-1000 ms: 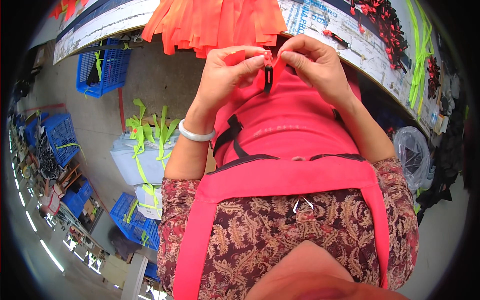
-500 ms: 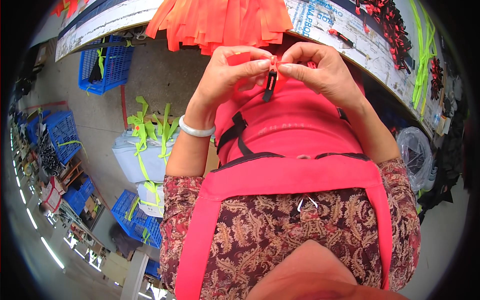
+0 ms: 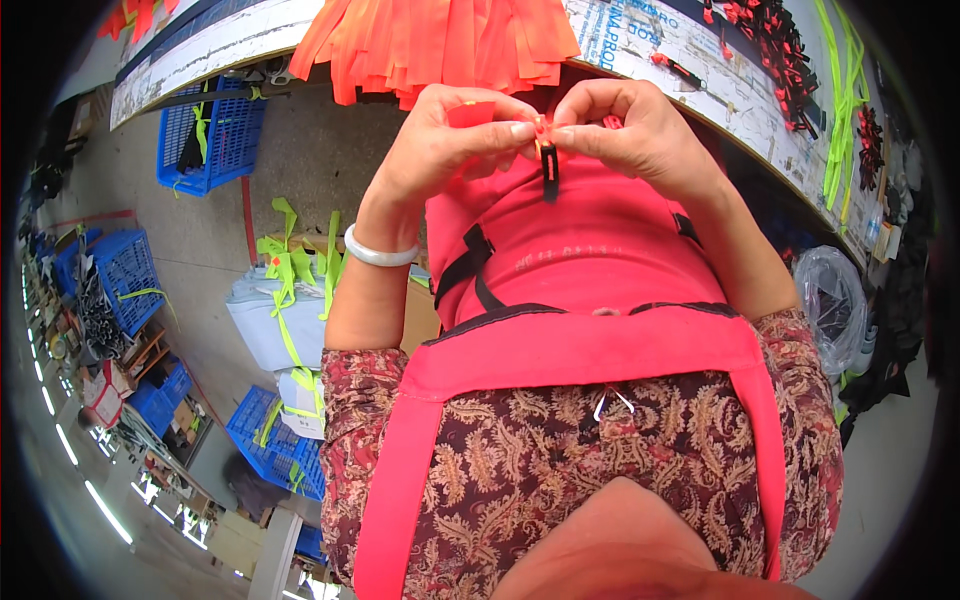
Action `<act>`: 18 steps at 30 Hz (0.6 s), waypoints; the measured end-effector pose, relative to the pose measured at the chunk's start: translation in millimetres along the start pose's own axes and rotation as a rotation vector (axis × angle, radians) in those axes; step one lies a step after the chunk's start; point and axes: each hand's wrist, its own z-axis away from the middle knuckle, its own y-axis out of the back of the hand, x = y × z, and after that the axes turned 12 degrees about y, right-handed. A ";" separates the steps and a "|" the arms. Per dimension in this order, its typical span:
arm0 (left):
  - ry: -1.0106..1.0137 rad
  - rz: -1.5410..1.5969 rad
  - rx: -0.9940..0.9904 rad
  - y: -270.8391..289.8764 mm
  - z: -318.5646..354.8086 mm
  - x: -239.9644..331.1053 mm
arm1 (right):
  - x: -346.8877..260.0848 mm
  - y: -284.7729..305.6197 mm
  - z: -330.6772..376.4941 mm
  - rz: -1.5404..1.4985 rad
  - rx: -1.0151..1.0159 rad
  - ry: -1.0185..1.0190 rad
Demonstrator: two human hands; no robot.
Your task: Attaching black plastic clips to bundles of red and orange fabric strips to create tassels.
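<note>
Over my lap, my left hand point(image 3: 450, 140) and my right hand point(image 3: 640, 135) meet with thumbs and forefingers pinched together. Between the fingertips is a small red plastic buckle point(image 3: 543, 128), partly hidden by them. A short black strap point(image 3: 550, 175) hangs straight down from it. An orange ribbon point(image 3: 472, 114) shows inside my left hand's fingers. Another small red piece point(image 3: 612, 122) peeks out from my right hand's curled fingers; its kind is hidden. A red apron point(image 3: 570, 240) lies beneath both hands.
A bundle of orange ribbons point(image 3: 440, 45) hangs over the edge of the worktable point(image 3: 690, 95). Red-and-black buckle straps point(image 3: 785, 60) and yellow-green ribbons point(image 3: 843, 110) lie at its right. A blue crate point(image 3: 228, 130) and tied pale-grey bundles point(image 3: 265, 325) stand on the left floor.
Both hands have shifted slightly left, with the buckle still between them. The black strap, slanted before, now hangs nearly straight down.
</note>
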 end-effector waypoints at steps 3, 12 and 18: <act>0.017 -0.004 -0.013 1.2 -1.2 -3.1 | 0.5 4.0 -1.4 -0.024 -0.056 -0.018; -0.013 0.045 -0.006 -2.3 -6.9 -4.4 | 18.3 -6.4 -1.5 -0.046 0.086 0.117; -0.011 0.137 0.021 -1.8 -12.7 -21.4 | 26.1 -10.6 3.2 0.145 0.096 0.318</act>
